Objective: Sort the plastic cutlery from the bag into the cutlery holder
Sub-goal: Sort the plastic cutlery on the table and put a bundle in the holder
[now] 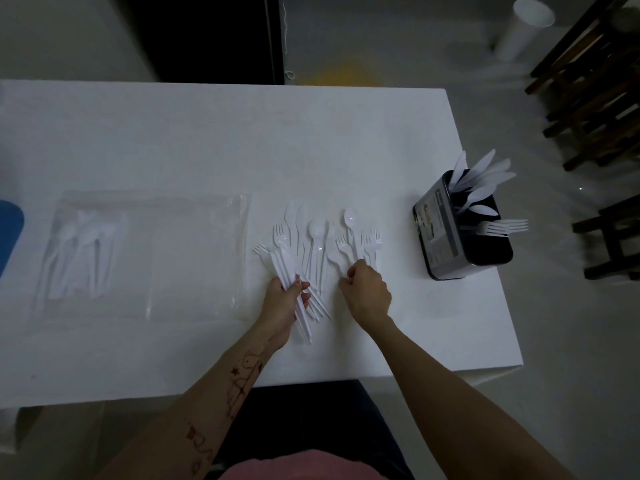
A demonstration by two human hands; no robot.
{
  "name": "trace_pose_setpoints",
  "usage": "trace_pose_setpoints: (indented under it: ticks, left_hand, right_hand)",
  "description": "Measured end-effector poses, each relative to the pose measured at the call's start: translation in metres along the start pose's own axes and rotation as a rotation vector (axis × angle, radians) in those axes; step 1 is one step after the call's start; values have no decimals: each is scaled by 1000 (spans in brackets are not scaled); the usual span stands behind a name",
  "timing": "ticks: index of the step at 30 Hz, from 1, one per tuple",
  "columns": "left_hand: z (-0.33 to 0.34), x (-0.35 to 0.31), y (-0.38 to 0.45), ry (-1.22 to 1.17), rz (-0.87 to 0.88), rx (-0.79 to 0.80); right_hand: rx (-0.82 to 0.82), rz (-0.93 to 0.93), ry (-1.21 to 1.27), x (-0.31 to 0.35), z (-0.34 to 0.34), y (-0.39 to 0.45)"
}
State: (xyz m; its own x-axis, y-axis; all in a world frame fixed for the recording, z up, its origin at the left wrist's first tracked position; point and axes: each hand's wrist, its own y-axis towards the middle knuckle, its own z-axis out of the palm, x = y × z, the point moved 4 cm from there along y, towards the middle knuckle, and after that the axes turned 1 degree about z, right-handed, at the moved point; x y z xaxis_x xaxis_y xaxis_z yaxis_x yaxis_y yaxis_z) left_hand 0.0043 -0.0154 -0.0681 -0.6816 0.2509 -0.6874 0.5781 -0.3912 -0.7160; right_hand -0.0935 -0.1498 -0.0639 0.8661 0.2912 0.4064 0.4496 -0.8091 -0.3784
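Nearest, two bare forearms reach over the white counter (207, 133). The left hand (282, 299) grips a bundle of white plastic knives (289, 271), fingers curled round the handles, blades pointing away. The right hand (367, 289) hovers just beside it, fingers curled down at the stem of a fork (346, 251); whether it actually pinches it, I cannot tell. Beyond the hands, loose forks and spoons (317, 230) lie fanned on the counter. To the left lies a clear plastic bag (173, 258), flat, with more cutlery inside at its left end. Further right, near the counter's edge, stands the black cutlery holder (450, 233), knives upright in its far compartment, forks leaning out nearer.
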Motion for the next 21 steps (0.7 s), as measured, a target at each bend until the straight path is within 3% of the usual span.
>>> trace_pose_setpoints:
  ticks: [4, 7, 11, 15, 21]
  left_hand:
    - [0, -1, 1, -9, -6, 3]
    - [0, -2, 0, -19, -11, -5]
    - [-1, -1, 0, 4, -12, 0]
    - [-3, -2, 3, 7, -6, -1]
    - [-2, -1, 5, -13, -8, -7]
  right_hand:
    - [-69, 122, 152, -13, -13, 10]
    - [-83, 65, 150, -7, -13, 11]
    - [50, -45, 59, 19, 10, 7]
    - [115, 35, 185, 21, 22, 14]
    - [-40, 147, 237, -4, -4, 18]
